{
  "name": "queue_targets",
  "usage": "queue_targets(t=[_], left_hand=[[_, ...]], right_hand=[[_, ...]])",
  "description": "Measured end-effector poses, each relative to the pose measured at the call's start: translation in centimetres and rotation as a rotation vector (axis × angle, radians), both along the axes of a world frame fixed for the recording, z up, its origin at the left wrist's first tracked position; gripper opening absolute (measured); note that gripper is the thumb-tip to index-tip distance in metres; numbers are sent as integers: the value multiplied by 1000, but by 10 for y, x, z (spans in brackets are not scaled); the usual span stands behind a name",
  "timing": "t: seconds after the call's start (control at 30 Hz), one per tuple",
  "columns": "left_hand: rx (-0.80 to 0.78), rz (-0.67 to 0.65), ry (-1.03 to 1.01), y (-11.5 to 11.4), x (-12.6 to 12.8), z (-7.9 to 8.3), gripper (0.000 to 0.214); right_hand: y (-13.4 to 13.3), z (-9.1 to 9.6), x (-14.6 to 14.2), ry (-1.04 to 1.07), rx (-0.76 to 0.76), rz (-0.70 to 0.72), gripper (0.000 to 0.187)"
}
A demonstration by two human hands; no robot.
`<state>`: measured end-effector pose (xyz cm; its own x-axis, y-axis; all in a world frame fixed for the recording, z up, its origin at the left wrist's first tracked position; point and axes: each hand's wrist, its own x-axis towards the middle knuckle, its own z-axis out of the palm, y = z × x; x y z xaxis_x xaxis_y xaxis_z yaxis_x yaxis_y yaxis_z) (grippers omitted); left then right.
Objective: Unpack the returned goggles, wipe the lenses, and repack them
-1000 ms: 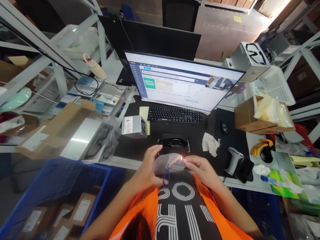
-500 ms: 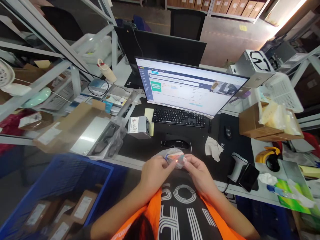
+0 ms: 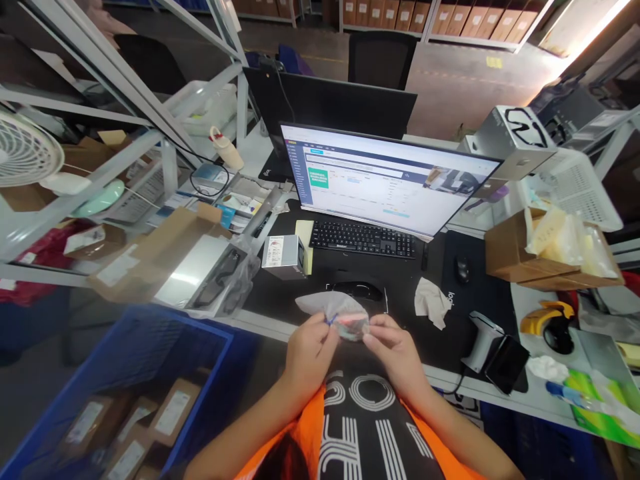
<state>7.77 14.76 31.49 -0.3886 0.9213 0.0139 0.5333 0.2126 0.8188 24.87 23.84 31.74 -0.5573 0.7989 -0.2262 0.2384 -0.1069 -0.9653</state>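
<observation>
In front of my chest, both hands hold a small whitish pouch (image 3: 345, 312) that has a blue cord at its neck and something reddish showing through. My left hand (image 3: 311, 350) pinches it near the blue cord. At its right end, my right hand (image 3: 395, 347) grips the edge between thumb and fingers. What exactly is inside cannot be made out. Just beyond the pouch, dark glasses (image 3: 357, 289) lie on the black desk mat (image 3: 320, 275), partly hidden by it. A small grey box (image 3: 284, 255) with a printed label stands to the left.
A keyboard (image 3: 363, 240) sits below the monitor (image 3: 380, 177). On the right are a crumpled tissue (image 3: 431, 301), a mouse (image 3: 462, 269), a handheld scanner (image 3: 481, 340) and an open carton (image 3: 520, 250). Low on the left, a blue crate (image 3: 223, 353) holds several small boxes.
The pouch has turned, and its pale flap now extends out to the left above my left hand. Both hands stay on it. The whole view has shifted slightly.
</observation>
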Motion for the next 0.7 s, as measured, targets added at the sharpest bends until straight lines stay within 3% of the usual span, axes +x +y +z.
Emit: queue_targets(t=[0.1,0.2,0.33,0.5,0.63,0.7], left_hand=[[141,-79,186,-5,3,1,43],[305,-243,422,-2,9,5,38],[337,-329,532,3,12,7,38],[214,-244,406,-2,8,7,41],[168,-62,400,-5,4,10,31],[161,-50,355,-3,1,10,26]], right_hand=[[-3,-3,-7,22,17,-20,27],[-3,-7,-18,73,-24,-50,28],[5,-12,-24,52,63,-36,23],[10,-13,-14,33,144,-16,12],[10,-11,-6,6,164,4,14],[13,-9,-3,-16,158,41,17]])
